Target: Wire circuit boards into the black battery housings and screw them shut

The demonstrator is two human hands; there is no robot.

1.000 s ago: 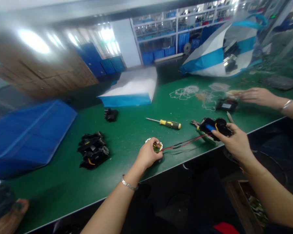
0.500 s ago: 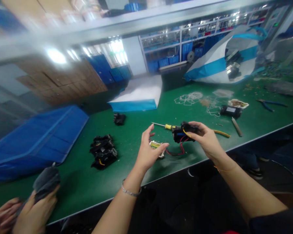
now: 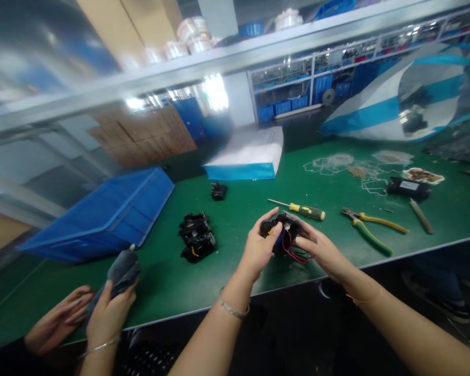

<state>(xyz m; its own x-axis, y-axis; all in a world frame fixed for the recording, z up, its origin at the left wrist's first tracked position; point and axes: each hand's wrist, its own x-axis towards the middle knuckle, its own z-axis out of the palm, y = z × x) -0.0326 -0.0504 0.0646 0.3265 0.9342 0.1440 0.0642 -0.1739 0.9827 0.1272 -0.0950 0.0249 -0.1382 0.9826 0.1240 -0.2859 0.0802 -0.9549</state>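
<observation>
Both my hands hold one small black plastic assembly with a blue part and red and black wires, just above the green bench near its front edge. My left hand grips its left side with fingers curled round it. My right hand closes on its right side from below. The wires loop down between my hands.
A yellow-handled screwdriver and yellow pliers lie right of my hands. Several black parts are piled to the left, beside a blue bin. Another person's hands hold a dark part at bottom left. A black block lies far right.
My hands have come together on the black assembly; the white connector my left hand held is no longer visible. The view has swung left, and the other person's hands have risen into view.
</observation>
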